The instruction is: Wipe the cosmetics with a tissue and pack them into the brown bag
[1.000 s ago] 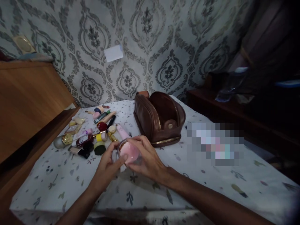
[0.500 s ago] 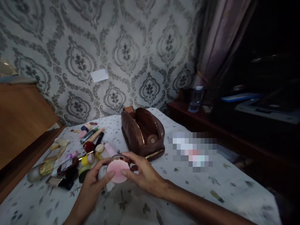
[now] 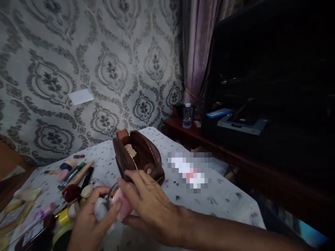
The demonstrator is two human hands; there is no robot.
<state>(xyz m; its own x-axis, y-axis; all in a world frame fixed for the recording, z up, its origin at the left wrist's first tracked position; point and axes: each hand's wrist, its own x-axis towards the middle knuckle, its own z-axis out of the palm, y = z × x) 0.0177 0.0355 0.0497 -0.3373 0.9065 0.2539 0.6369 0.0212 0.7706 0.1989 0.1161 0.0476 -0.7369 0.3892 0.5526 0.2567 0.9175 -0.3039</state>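
Between my hands is a round pink cosmetic container (image 3: 125, 205) with a clear, coppery rim, tilted on its side. My left hand (image 3: 90, 218) grips its left edge, thumb on the pink face. My right hand (image 3: 154, 204) closes over it from the right, its fingers covering the top. A brown leather bag (image 3: 121, 165) stands unzipped just beyond my right hand, with a pale yellowish item (image 3: 131, 150) inside. A whitish rounded thing (image 3: 101, 208) shows beside my left thumb, partly hidden.
Left of my hands lie several cosmetics, among them a dark red bottle (image 3: 36, 232), a yellow-banded container (image 3: 63, 218) and a green tube (image 3: 72, 176). A blurred-out item (image 3: 188, 170) rests right of the bag. A water bottle (image 3: 187, 116) stands on the dark red ledge (image 3: 167, 121).
The view has swung right. The pink container has turned from facing me to tilted sideways, and my right hand now covers more of it. The pale item inside the bag has come into view.
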